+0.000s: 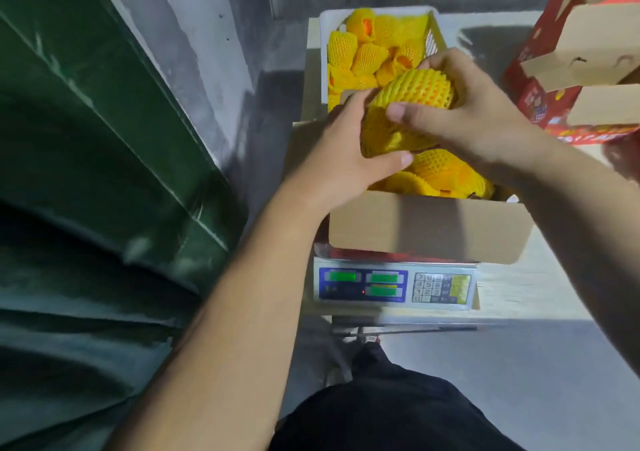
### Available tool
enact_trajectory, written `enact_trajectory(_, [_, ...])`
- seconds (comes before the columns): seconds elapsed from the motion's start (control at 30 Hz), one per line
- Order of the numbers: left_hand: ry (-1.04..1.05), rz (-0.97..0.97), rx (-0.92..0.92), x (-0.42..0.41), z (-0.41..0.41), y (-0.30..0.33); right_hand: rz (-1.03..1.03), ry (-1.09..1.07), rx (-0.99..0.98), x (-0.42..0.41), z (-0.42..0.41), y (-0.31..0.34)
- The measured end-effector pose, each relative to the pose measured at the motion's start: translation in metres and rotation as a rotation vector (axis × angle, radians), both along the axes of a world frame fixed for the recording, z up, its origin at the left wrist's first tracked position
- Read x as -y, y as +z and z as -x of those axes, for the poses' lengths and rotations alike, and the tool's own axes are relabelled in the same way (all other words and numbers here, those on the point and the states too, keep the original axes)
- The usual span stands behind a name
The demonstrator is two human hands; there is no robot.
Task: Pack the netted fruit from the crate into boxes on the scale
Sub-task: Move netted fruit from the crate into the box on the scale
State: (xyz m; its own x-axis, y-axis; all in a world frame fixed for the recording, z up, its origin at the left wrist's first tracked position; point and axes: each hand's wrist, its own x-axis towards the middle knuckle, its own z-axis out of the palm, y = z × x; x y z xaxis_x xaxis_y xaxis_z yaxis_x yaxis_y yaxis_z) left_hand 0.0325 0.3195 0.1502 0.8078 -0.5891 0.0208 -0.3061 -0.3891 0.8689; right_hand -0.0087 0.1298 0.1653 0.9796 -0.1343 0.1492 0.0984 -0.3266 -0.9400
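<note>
1. White plastic crate [325, 31]: stands at the far end of the bench; it holds a loose heap of fruit in yellow foam nets [367, 57], with orange skin showing through a few of the sleeves.
2. Cardboard box [426, 225]: sits on the scale, just in front of the crate, flaps open; several netted fruit [440, 171] already lie inside it, against the near wall.
3. Held fruit [417, 92]: one netted piece, raised above the open box and level with the crate's near rim; loose yellow netting bunches beneath it.
4. Left hand [341, 152]: cups the bunched netting from the left, thumb curled along its lower edge.
5. Right hand [471, 111]: fingers wrapped over the far side of the held fruit, thumb pressed on its near face; both hands are thus clamped on the same piece.
6. Electronic scale [394, 286]: green displays and a keypad face the person; the digits are too blurred to read.
7. Red printed cartons [540, 87]: stacked at the right with flaps open; contents hidden.
</note>
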Motion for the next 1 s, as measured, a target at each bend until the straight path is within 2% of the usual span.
enact_trajectory(0.13, [-0.005, 0.140, -0.039, -0.003, 0.021, 0.001, -0.018, -0.040, -0.006, -0.026, 0.018, 0.003])
enact_trajectory(0.3, [0.030, 0.174, -0.010, -0.015, 0.033, -0.001, -0.127, -0.107, -0.017, -0.040, 0.027, 0.005])
enact_trajectory(0.5, [-0.051, 0.170, -0.070, -0.027, 0.042, 0.001, -0.052, -0.159, 0.032, -0.051, 0.033, 0.006])
enact_trajectory(0.6, [-0.048, 0.130, -0.020, -0.028, 0.044, 0.002, -0.032, -0.181, 0.039, -0.056, 0.036, 0.007])
enact_trajectory(1.0, [-0.008, 0.075, -0.019, -0.034, 0.047, 0.002, 0.283, -0.155, 0.097, -0.075, 0.045, 0.016])
